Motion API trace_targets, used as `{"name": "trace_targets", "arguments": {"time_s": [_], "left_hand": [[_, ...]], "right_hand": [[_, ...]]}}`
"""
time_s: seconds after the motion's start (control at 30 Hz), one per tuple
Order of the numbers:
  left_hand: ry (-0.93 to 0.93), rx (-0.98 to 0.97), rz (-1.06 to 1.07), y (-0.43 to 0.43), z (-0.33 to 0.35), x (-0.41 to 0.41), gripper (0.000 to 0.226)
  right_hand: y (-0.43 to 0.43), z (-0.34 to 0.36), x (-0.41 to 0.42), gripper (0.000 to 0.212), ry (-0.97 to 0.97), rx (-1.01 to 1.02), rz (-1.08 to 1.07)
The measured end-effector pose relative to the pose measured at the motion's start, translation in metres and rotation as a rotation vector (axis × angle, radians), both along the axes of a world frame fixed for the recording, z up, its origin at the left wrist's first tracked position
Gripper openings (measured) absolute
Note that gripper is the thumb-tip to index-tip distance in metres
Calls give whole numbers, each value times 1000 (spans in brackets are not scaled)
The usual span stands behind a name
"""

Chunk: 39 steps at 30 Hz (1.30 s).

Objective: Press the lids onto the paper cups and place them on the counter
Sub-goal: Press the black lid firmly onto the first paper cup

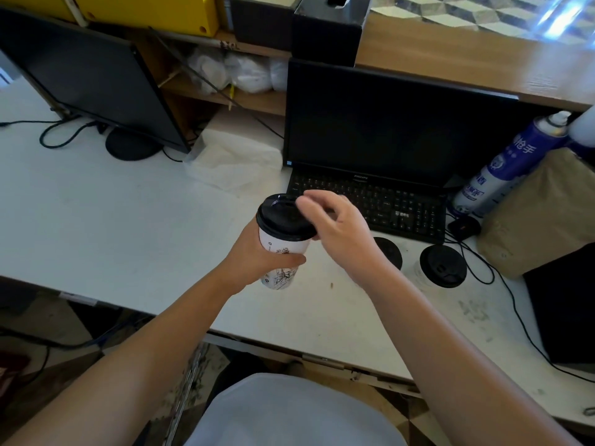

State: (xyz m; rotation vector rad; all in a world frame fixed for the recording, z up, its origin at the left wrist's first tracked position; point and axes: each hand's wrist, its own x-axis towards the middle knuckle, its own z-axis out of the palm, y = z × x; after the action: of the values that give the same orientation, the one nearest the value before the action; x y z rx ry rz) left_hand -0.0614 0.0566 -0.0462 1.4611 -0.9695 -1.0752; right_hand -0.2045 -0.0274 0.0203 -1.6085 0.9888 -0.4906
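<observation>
My left hand (257, 257) grips a white paper cup (281, 252) with black line drawings, held above the white desk. A black lid (281, 220) sits on the cup's rim. My right hand (335, 230) curls over the lid's right edge, fingers touching its top. Two more cups with black lids stand on the desk to the right: one (442, 265) in full view, the other (391, 252) partly hidden behind my right wrist.
A black keyboard (386, 204) and a dark monitor (386, 123) lie just behind the cup. A second monitor (90, 78) stands at the left. A blue spray can (508, 165), a brown bag (541, 214) and cables crowd the right side. A wooden counter (467, 56) runs above.
</observation>
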Motion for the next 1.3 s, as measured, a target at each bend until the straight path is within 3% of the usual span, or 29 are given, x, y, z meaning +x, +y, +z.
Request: {"name": "trace_targets", "arguments": {"time_s": [0.13,0.2,0.33,0.47,0.53,0.6,0.77,0.87,1.3], "left_hand": [[187,58,-154,-1,-13,9,75],[221,90,-145,-1,-21,13,80],[86,123,-121,0,-35,10,85],[-267,258,46,4,-52,-1,71],[-326,306,76,6,-60,-2,73],[-247,279,41,7,-71,0,70],[166,282,-32,14,-71,5,68],[385,310,131,12,-73,5,52],[208,416,336,-2,-91,-16,43]], "right_hand": [[5,-11,-4,31,-192,436,-120],[7,-17,-5,26,-201,515,-143],[10,-37,-8,29,-226,619,-165],[8,-59,-11,32,-238,612,-199],[9,-71,-11,32,-228,627,-221],[10,-84,-11,31,-219,633,-237],[10,-106,-12,30,-191,628,-266],[8,-113,-13,31,-181,619,-268],[9,-148,-3,30,-181,596,-351]]}}
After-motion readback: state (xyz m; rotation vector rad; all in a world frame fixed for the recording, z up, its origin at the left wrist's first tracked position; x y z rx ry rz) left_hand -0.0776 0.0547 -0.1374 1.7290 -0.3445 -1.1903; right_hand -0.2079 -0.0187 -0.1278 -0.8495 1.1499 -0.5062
